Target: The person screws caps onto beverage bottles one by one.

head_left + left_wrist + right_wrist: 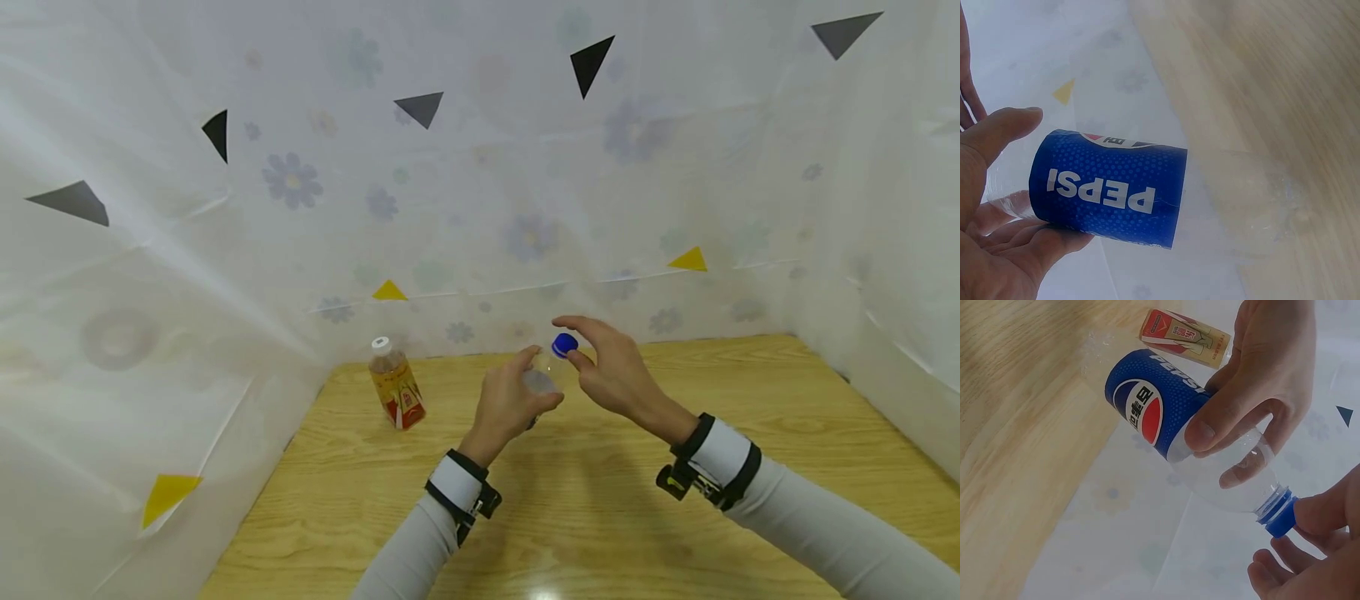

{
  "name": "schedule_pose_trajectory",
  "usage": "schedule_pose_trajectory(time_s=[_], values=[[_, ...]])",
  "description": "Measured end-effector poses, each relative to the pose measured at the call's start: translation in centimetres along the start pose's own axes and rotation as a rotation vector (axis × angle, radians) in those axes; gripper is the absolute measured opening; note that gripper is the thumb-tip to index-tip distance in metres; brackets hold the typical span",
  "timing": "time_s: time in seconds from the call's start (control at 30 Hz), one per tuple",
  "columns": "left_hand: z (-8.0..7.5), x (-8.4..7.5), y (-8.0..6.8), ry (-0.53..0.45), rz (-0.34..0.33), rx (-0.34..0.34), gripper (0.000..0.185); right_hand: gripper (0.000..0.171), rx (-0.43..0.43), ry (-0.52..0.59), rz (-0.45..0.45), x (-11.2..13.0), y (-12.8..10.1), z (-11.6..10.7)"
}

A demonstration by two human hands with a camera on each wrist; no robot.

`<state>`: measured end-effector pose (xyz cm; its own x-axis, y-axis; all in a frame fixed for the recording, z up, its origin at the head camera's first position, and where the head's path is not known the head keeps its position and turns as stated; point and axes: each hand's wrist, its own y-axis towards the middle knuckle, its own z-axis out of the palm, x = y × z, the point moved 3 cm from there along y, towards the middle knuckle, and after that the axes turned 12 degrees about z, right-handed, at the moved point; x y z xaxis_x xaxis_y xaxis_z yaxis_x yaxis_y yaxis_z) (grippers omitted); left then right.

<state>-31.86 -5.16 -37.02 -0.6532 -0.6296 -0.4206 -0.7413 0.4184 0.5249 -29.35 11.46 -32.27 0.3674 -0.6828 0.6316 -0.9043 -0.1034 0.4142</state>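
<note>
My left hand (504,402) grips a clear plastic Pepsi bottle (1110,187) around its upper body, above the blue label. The bottle is tilted, its neck pointing up toward my right hand (618,371). A blue cap (1282,519) sits on the neck. The right thumb touches the side of the cap, while the index finger arches over it with a gap showing in the head view. The other right fingers lie loosely bent close by the cap in the right wrist view. In the head view, the left hand hides most of the label.
A drink bottle with a white cap and a yellow and red label (397,392) stands at the back left of the wooden table (360,517). White patterned sheeting (487,192) with triangular stickers encloses the back and sides.
</note>
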Motion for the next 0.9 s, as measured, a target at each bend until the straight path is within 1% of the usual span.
schedule_pose_trajectory(time_s=[0.13,0.23,0.43,0.57,0.73,0.9], values=[[-0.05,-0.02,0.0,0.002,0.008,-0.005,0.074,0.049,0.029,-0.012,0.002,0.1,0.06,0.04],[0.03,0.02,0.01,-0.002,0.006,0.0,0.074,0.047,0.035,0.003,0.0,0.11,0.03,0.12],[0.21,0.09,0.04,0.0,0.013,0.004,0.073,0.039,0.0,0.012,-0.023,0.12,0.02,0.17],[0.18,0.02,0.06,0.004,0.013,0.005,0.074,0.034,-0.014,0.017,-0.022,0.0,0.11,0.08],[0.14,-0.08,0.06,-0.008,0.01,0.011,0.074,0.021,-0.042,0.005,0.0,-0.44,0.38,-0.06],[0.23,-0.03,0.0,-0.022,0.014,0.004,0.073,0.02,-0.05,-0.006,0.036,-0.69,0.42,-0.03]])
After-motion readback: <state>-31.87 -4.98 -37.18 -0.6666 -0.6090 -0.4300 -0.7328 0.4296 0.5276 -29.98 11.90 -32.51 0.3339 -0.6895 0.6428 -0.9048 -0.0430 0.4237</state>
